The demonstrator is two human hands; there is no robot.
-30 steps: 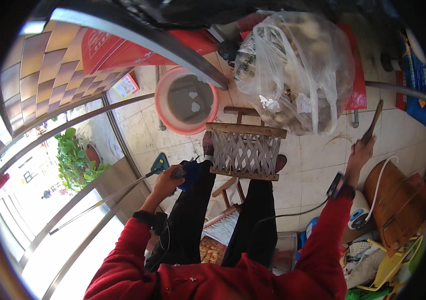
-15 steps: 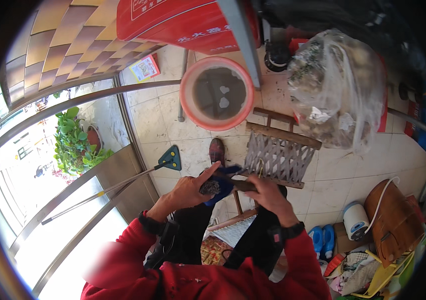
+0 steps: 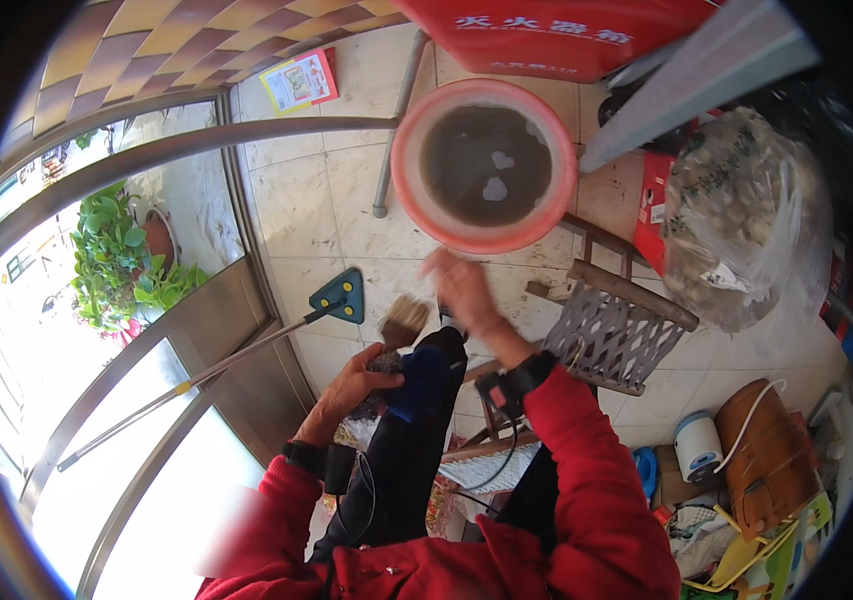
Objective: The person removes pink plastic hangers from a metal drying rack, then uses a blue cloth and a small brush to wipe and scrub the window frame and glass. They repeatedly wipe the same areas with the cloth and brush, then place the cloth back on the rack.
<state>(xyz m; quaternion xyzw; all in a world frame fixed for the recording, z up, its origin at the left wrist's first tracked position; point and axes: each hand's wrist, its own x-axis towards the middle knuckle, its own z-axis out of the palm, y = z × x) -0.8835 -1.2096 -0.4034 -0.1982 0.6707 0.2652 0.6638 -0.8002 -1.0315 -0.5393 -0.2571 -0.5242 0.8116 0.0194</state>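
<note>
L hand (image 3: 361,380) clamps a dark item against the knee, paintbrush (image 3: 404,322) sticking up just beside it. R hand (image 3: 466,295), fingers apart, blurred, hangs under the pink basin (image 3: 416,190). Looks like brushing prep; next needs R gripping the brush handle

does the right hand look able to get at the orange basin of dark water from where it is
Probably yes. The right hand is raised and blurred just below the orange basin, with nothing visible between them. The left hand stays low by the brush.
</note>
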